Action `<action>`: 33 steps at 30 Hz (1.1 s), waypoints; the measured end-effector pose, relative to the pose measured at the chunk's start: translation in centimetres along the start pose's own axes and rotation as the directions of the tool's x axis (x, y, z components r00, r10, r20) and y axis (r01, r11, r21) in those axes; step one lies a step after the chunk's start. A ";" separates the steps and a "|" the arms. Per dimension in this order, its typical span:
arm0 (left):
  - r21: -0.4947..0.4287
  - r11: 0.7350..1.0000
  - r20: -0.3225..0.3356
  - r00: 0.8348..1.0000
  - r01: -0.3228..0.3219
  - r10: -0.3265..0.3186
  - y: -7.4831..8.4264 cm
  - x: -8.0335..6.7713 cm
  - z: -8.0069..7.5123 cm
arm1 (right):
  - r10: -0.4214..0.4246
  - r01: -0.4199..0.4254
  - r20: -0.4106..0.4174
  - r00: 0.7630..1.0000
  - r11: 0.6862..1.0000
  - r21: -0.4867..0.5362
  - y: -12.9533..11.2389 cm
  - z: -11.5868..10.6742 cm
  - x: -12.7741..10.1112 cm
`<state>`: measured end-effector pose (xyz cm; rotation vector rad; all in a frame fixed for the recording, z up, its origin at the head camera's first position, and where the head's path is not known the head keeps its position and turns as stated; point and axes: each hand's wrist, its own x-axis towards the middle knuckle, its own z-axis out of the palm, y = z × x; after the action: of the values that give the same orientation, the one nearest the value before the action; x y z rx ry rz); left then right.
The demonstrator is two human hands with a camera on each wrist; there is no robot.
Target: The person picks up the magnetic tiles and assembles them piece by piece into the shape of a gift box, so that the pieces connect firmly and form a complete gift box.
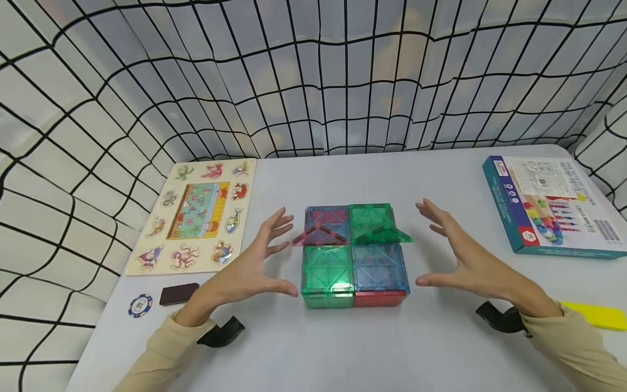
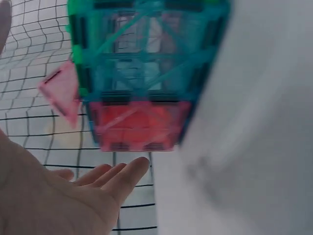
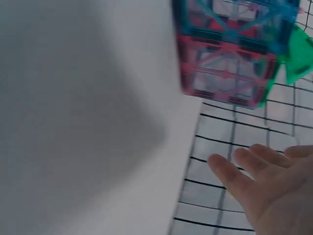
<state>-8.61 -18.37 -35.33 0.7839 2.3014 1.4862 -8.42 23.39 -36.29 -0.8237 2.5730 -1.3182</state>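
Note:
A block built of clear magnetic tiles (image 1: 328, 269) stands mid-table, green and blue squares on top with red ones on its sides. Two triangle tiles, one pink (image 1: 320, 235) and one green (image 1: 384, 235), stick out sideways at its top. Left of the block, my left hand (image 1: 250, 272) is held with fingers extended and thumb apart, its thumb tip near the block's edge. My right hand (image 1: 465, 267) mirrors it on the right, a gap away from the block. In both wrist views the hands' fingers are extended and hold nothing; the block's red side tiles (image 2: 142, 125) show beyond them.
A wooden sea-animal board (image 1: 188, 218) lies at the back left. Nearer are a dark brown bar (image 1: 178, 294) and a blue-white poker chip (image 1: 140, 306). A boxed toy (image 1: 558, 204) sits at the right, a yellow piece (image 1: 595, 314) by the right sleeve. Black netting (image 1: 343, 87) borders the table.

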 end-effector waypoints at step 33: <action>0.058 0.995 0.014 0.996 0.082 -0.083 -3.2 5.6 3.3 | 0.082 -0.099 0.122 0.989 0.985 0.141 2.1 3.1 3.7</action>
<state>-12.35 -13.66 -39.33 0.7049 2.3439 1.3792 -11.28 20.22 -39.39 -0.7251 2.3635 -1.3709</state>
